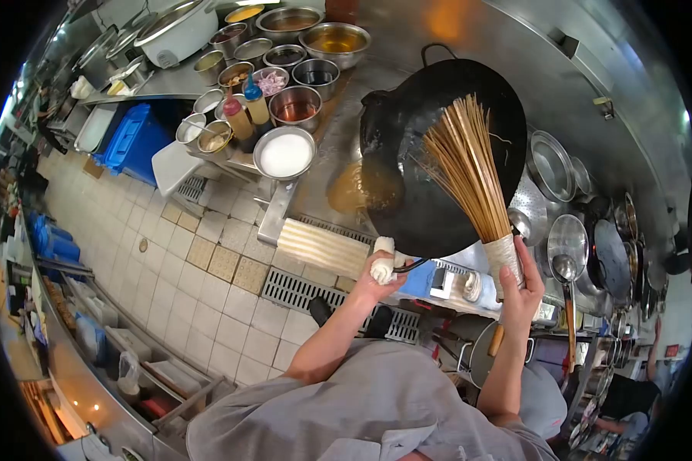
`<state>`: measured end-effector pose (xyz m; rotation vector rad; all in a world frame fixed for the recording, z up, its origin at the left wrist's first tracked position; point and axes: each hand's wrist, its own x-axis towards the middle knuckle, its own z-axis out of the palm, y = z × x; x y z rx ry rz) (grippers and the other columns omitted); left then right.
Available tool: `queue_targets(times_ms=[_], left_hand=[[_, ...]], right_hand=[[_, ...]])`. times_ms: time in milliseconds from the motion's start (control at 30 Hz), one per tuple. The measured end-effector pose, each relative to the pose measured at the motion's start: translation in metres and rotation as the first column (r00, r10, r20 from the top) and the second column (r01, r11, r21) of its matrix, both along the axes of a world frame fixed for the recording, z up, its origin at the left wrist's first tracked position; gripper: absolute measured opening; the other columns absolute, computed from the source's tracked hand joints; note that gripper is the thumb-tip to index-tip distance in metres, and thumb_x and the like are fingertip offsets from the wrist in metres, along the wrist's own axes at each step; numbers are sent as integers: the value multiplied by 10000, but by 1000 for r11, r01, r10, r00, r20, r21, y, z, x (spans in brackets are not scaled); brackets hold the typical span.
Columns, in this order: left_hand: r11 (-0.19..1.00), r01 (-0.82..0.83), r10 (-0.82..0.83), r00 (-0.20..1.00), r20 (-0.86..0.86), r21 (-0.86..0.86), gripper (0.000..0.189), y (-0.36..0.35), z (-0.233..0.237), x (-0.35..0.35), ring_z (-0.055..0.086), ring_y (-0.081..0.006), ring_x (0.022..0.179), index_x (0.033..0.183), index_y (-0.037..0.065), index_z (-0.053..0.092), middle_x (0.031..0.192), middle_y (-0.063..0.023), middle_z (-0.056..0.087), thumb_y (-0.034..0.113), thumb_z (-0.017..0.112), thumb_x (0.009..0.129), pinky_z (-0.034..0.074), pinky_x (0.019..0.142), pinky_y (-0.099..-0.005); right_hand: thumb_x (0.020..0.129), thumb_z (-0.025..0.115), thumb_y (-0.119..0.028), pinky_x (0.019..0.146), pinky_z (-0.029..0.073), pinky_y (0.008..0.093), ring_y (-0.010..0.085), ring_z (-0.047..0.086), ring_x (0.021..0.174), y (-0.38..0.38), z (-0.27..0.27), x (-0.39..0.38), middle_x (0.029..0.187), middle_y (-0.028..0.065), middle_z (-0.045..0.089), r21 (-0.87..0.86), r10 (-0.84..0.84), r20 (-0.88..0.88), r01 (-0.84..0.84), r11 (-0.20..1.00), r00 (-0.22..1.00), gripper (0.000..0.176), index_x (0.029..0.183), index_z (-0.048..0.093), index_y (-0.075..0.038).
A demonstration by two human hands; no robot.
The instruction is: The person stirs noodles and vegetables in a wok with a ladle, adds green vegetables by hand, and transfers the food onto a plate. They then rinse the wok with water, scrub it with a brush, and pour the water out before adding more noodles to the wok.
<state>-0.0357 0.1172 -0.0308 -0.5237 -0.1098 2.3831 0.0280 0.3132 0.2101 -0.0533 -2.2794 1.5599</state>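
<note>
My right hand is wrapped round the pale bound handle of a bamboo wok brush. Its long bristles fan out over the large black wok, which is tilted and wet inside. Close to the wok's near rim, my left hand is closed round a white cloth at the wok's handle. Brownish liquid lies at the wok's left edge. A striped folded towel rests just left of my left hand.
Bowls of sauces and ingredients, including a bowl of white granules, crowd the counter at upper left. Ladles and a strainer are at the right. A blue bin stands at left. Another person is at lower right.
</note>
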Motion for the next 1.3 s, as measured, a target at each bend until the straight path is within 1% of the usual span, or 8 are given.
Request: queue_targets(times_ms=[367, 500, 533, 733, 833, 967, 1033, 1300], left_hand=[[994, 57, -68, 991, -112, -98, 274, 0, -10, -13, 621, -317, 687, 965, 46, 512, 845, -225, 626, 180, 615, 749, 463, 459, -348], [865, -9, -36, 996, -80, -502, 144, 13, 28, -49, 616, -269, 580, 871, 68, 522, 740, -154, 626, 153, 580, 770, 448, 424, -333], [816, -25, -31, 996, -87, -577, 108, 24, 35, -56, 615, -235, 571, 851, 93, 537, 714, -99, 619, 156, 586, 779, 429, 414, -331], [666, -20, -90, 990, -107, -746, 64, 57, 21, -103, 592, -180, 578, 817, 148, 571, 682, -28, 605, 205, 591, 797, 410, 421, -304], [679, -20, -106, 986, -126, -733, 71, 63, 20, -113, 575, -190, 546, 830, 160, 565, 684, -16, 593, 206, 612, 805, 389, 396, -319], [676, -3, -128, 984, -122, -737, 75, 69, 23, -115, 554, -190, 535, 845, 162, 564, 673, -13, 580, 223, 595, 814, 381, 396, -315], [679, -16, -122, 983, -135, -734, 85, 71, 23, -112, 559, -189, 542, 847, 162, 564, 682, -12, 587, 231, 601, 815, 382, 397, -312], [629, -10, -242, 948, -208, -777, 334, 29, 41, -63, 680, -261, 718, 1086, 83, 565, 878, -83, 666, 347, 614, 888, 544, 550, -363]], right_hand=[[887, 630, -71, 1044, 377, 328, 192, 526, 1206, 39, -45, 9, 1319, 170, 556, -246, -251, -74, 226, 943, 965, 505, 1351, 485, 66], [910, 634, -134, 568, 503, 238, 93, 613, 729, 82, -80, 25, 1011, 71, 652, -481, -486, 110, 475, 737, 867, 466, 1340, 506, -6], [908, 646, -155, 386, 378, 218, 48, 507, 535, 94, -97, 25, 878, 24, 629, -411, -533, 156, 545, 731, 832, 458, 1330, 511, -44], [867, 661, -297, 569, 482, 359, 186, 560, 556, 131, -173, 49, 760, 102, 631, 31, -497, 472, 550, 835, 728, 478, 1234, 593, 2], [860, 635, -270, 682, 497, 442, 326, 624, 672, 159, -208, 78, 832, 178, 669, 622, -676, -292, 671, 404, 677, 450, 1208, 601, 13], [837, 598, -195, 770, 476, 519, 461, 613, 819, 144, -206, 117, 834, 211, 663, 355, -654, 456, 550, 756, 604, 401, 1165, 594, 35], [810, 627, -155, 569, 499, 415, 299, 609, 564, 177, -253, 122, 671, 146, 615, 451, -605, 446, 419, 788, 660, 421, 1181, 558, 30], [887, 526, -76, 327, 382, 306, 153, 489, 370, 241, -165, 24, 563, 33, 515, -322, -358, 366, 478, 817, 859, 210, 1082, 514, 0]])
